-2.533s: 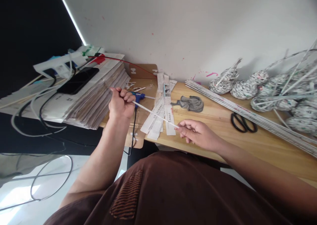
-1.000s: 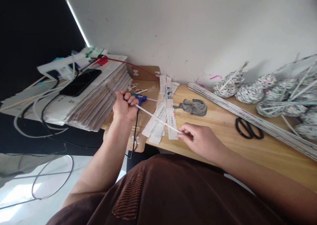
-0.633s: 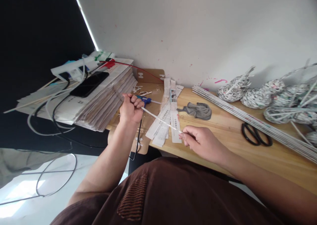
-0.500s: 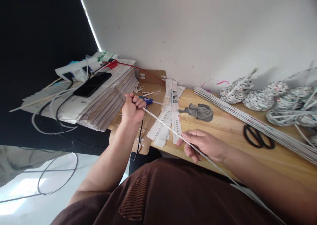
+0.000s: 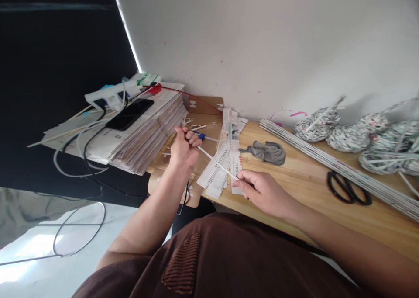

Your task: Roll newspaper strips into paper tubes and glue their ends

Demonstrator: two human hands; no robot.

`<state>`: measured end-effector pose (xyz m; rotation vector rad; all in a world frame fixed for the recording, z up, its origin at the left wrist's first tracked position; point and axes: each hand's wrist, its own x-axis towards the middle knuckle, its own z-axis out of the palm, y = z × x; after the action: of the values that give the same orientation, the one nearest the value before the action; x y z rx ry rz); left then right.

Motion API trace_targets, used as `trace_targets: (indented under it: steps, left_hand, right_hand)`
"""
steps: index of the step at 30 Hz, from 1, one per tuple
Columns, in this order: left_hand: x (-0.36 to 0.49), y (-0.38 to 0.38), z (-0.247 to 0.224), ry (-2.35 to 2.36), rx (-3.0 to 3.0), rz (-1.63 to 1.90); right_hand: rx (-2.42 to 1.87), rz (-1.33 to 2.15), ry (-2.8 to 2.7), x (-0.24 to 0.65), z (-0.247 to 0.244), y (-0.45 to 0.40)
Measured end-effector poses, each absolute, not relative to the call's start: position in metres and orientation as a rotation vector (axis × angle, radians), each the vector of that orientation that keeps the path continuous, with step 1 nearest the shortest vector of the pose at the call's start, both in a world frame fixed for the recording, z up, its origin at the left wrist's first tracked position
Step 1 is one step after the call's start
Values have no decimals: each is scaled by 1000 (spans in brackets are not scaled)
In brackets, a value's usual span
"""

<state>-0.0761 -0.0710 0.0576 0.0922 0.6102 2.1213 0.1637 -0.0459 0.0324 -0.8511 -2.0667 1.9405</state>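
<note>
A thin white paper cord (image 5: 216, 161) is stretched between my two hands, sloping down to the right. My left hand (image 5: 186, 147) is closed round its upper end, above the brown cardboard. My right hand (image 5: 258, 188) pinches the cord between thumb and fingers near the table's front edge. Behind the cord lie printed newspaper strips (image 5: 224, 158), crossed over one another. A blue glue gun (image 5: 201, 136) is partly hidden behind my left hand.
A tall paper stack (image 5: 147, 136) carries a black phone (image 5: 130, 114) and cables. A grey cloth (image 5: 266, 153), black-handled scissors (image 5: 348, 187), long paper rods (image 5: 327, 160) and bundled paper cord (image 5: 316, 125) lie on the wooden table (image 5: 301, 193).
My right hand has closed its fingers on the cord, and the length that trailed past it to the lower right no longer shows. The whole view has shifted slightly.
</note>
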Motion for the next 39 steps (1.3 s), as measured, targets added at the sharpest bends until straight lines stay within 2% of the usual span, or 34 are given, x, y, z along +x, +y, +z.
trace_targets:
  steps: [3,5,7,10,12,16,17,19,22,24,25,29,31,34,35,36,39]
  left_hand:
    - [-75,-70,56,584,106,2113]
    - [-74,-69,54,568,118,2104]
    - [-74,-68,51,569,133,2096]
    - [-72,-66,47,587,148,2092]
    - [-70,-66,47,588,141,2088]
    - [-68,-68,49,546,111,2031]
    - [-68,-69,50,537,110,2018]
    - [-67,-69,51,531,113,2008]
    - [-67,-69,50,534,118,2015]
    - [-66,-69,51,529,115,2022]
    - [-66,-68,51,524,111,2024]
    - [-64,-67,54,497,99,2019]
    - [-62,-66,54,501,107,2027]
    - [-59,-66,55,545,130,2049]
    - [-59,-66,56,554,136,2053]
    - [-58,-67,56,556,141,2051]
    - [-58,-69,59,533,140,2018]
  right_hand:
    - [-824,2362,-1808,161,28,-44]
    - [-801,2471,-1729,160,27,-43]
    - [-822,2264,-1909,159,27,-42]
    - [-851,1639,-2238,160,30,-42]
    - [-849,1505,-2271,160,32,-41]
    - [-774,2215,-1986,159,30,-38]
    - [-747,2290,-1944,159,29,-37]
    - [-754,2096,-2068,158,27,-37]
    - [-822,1395,-2346,158,28,-40]
    - [-829,1263,-2372,157,28,-41]
    - [-823,1392,-2346,157,29,-42]
    - [-650,2336,-1981,155,28,-41]
    - [-634,2362,-1938,154,29,-40]
    - [-765,1907,-2101,152,32,-41]
    - [-782,1854,-2107,151,33,-41]
    - [-769,1923,-2078,150,33,-41]
    - [-579,2480,-1820,150,33,-39]
